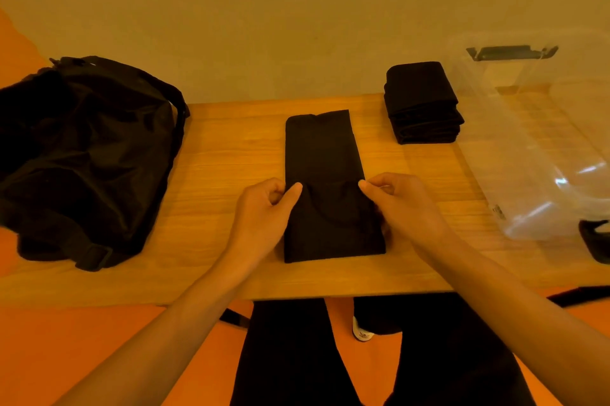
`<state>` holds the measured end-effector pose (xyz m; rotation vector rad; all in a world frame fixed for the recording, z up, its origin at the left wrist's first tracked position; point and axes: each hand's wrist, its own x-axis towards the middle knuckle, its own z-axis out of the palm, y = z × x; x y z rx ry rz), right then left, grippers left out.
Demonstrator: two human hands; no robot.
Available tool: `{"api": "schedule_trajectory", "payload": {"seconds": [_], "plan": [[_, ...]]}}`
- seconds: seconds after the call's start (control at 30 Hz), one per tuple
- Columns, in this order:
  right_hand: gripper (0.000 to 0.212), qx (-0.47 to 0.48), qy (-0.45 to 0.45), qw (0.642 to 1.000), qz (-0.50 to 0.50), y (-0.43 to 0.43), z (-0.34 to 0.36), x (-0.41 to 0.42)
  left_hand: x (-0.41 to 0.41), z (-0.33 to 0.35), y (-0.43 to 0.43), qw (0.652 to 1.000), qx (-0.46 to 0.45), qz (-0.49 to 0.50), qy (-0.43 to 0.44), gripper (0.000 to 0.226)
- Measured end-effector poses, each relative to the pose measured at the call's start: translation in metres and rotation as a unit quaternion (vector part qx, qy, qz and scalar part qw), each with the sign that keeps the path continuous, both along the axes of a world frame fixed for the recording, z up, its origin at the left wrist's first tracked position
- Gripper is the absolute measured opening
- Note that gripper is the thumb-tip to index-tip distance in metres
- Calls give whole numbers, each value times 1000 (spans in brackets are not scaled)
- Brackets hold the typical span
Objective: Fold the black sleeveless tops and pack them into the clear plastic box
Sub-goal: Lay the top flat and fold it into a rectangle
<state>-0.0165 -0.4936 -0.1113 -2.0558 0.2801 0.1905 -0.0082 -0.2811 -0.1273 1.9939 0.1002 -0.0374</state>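
A black sleeveless top [325, 154] lies in the middle of the wooden table [224, 148], folded into a long narrow strip whose near end is doubled over. My left hand [264, 211] pinches the left edge of that near flap. At the flap's right edge my right hand [401, 207] pinches the cloth the same way. A stack of folded black tops [424, 103] stands at the back right. The clear plastic box [541, 148] sits at the right end of the table and looks to hold nothing.
A large black bag [82, 154] slumps over the table's left end. A dark object [595, 240] lies at the right edge beside the box. The wall runs close behind the table. My legs and an orange floor show below the front edge.
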Motion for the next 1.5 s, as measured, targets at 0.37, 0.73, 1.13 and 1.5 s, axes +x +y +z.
{"api": "schedule_trajectory", "payload": {"seconds": [0.37,0.73,1.13,1.5], "plan": [[16,-72,-9,997,-19,-1,-14,10,16,-2,4,999,35,18,25,26],[16,-136,-25,990,-17,1,-14,7,6,0,2,995,89,45,-10,35],[17,-142,-64,988,-18,2,-17,8,2,-6,-2,989,105,71,-77,26],[69,-435,-183,850,236,23,-27,-30,-27,-23,-1,863,431,-218,-150,68]]}}
